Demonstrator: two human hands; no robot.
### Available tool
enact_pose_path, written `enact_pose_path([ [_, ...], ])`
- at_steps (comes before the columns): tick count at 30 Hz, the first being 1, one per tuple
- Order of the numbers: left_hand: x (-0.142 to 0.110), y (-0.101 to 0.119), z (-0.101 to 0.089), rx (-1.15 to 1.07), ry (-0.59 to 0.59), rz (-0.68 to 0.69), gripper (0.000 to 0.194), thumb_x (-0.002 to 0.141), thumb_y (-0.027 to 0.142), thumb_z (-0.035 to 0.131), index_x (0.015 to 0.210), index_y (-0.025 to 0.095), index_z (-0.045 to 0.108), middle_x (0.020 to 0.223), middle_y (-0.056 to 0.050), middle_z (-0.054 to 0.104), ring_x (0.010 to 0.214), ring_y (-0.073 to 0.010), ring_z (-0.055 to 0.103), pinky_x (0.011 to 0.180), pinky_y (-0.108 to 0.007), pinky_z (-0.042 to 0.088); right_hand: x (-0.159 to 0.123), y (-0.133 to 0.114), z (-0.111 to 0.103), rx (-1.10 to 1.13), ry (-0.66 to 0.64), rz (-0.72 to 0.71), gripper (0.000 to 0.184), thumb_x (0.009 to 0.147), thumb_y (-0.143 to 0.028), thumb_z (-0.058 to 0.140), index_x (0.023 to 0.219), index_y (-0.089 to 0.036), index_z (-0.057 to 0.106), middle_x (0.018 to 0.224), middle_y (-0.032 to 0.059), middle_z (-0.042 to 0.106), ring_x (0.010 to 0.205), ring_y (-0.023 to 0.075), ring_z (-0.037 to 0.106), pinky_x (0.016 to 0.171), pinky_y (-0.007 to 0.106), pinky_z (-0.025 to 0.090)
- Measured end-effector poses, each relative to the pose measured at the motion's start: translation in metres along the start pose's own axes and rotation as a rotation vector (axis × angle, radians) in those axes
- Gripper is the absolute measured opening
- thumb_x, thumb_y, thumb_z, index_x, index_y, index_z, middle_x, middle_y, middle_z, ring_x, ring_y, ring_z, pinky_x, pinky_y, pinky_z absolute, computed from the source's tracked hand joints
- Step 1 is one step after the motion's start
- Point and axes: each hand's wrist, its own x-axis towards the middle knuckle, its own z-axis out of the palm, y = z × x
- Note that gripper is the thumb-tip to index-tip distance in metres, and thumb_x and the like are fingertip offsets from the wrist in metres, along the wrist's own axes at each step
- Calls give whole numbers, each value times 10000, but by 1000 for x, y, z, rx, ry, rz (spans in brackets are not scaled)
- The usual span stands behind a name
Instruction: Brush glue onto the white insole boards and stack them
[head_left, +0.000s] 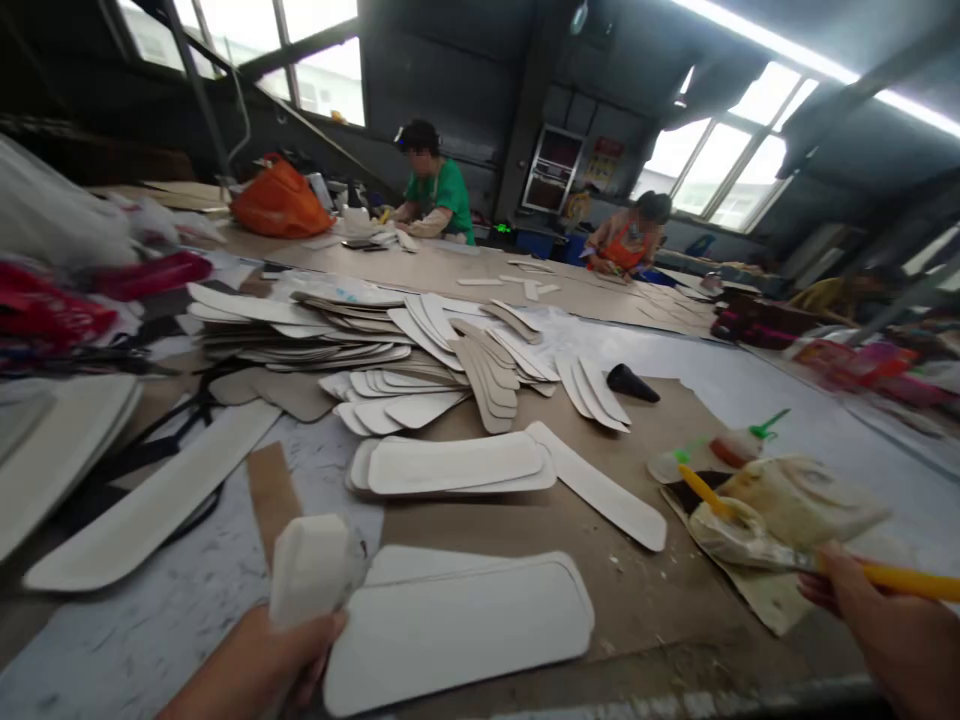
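My left hand (277,650), at the lower left, is closed on a small white board piece (309,565) with cut corners, held up off the table. Just to its right lie large white board pieces (461,625), overlapping flat on brown board. At the right edge my right hand (862,600) grips a brush (911,581) by its yellow handle. Its bristle end lies at the opening of a glue-smeared plastic container (806,500); the bristle tips are hard to make out. A second yellow handle (705,490) sticks out of that opening.
Stacks of white and grey-brown shaped boards (300,335) fill the middle left. A black cone (632,383) and a bottle with a green nozzle (739,445) stand near the container. Across the table, two people work beside an orange bag (279,200) and scattered strips.
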Motion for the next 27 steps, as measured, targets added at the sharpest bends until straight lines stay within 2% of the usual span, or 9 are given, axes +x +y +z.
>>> enact_pose_path([
  [2, -3, 4, 4, -38, 2, -13, 365, 599, 468, 604, 341, 236, 492, 364, 4, 499, 447, -179, 430, 533, -294, 324, -27, -5, 7, 346, -66, 92, 258, 574, -497, 701, 480, -280, 597, 442, 49, 570, 341, 175, 504, 348, 317, 404],
  [4, -5, 8, 7, -57, -15, -35, 343, 599, 466, 601, 375, 222, 514, 405, 9, 503, 474, -172, 435, 533, -277, 320, -73, -21, 15, 646, -173, 191, 318, 436, -460, 793, 602, -235, 640, 637, 44, 665, 467, 195, 611, 423, 326, 532],
  [5, -6, 9, 8, -58, -30, -45, 335, 596, 469, 602, 391, 215, 527, 420, 9, 506, 483, -168, 436, 529, -271, 318, -100, -32, 18, 706, -292, 187, 366, 435, -450, 810, 662, -203, 664, 708, 40, 684, 507, 184, 629, 462, 308, 559],
  [7, -7, 10, 8, -45, -56, -53, 324, 587, 469, 609, 409, 206, 549, 437, 7, 513, 486, -159, 433, 522, -262, 314, -156, -58, 25, 740, -553, 154, 431, 512, -483, 800, 776, -159, 695, 727, 42, 696, 532, 167, 635, 495, 273, 567],
  [10, -7, 12, 4, -10, -79, -56, 304, 571, 448, 612, 409, 195, 570, 430, -7, 516, 471, -155, 432, 507, -262, 312, -231, -94, 35, 764, -896, 58, 384, 683, -502, 726, 814, -143, 687, 621, 25, 666, 527, 167, 632, 528, 271, 555],
  [13, -6, 13, 2, 2, -101, -46, 282, 559, 426, 609, 414, 185, 586, 434, -22, 531, 480, -163, 459, 519, -264, 334, -278, -114, 47, 809, -1071, 37, 361, 745, -506, 679, 810, -150, 669, 555, 2, 628, 495, 163, 616, 511, 272, 533],
  [17, -2, 11, 2, 3, -122, -37, 301, 560, 444, 610, 418, 180, 586, 427, -27, 537, 461, -159, 454, 504, -261, 330, -292, -115, 55, 756, -1045, -42, 352, 750, -502, 677, 801, -155, 656, 544, -9, 593, 503, 159, 599, 497, 257, 504],
  [22, 2, 6, 0, 5, -162, -27, 298, 567, 447, 588, 439, 178, 594, 454, -32, 560, 465, -160, 464, 492, -258, 336, -289, -116, 45, 652, -957, -122, 315, 773, -482, 660, 814, -169, 653, 562, -13, 586, 530, 158, 602, 520, 246, 501],
  [27, 3, 6, -2, 48, -192, -12, 278, 577, 410, 570, 432, 175, 600, 456, -53, 572, 465, -173, 478, 491, -267, 343, -304, -124, 44, 691, -1068, -135, 286, 818, -458, 617, 855, -175, 639, 598, -5, 603, 565, 168, 620, 549, 261, 519],
])
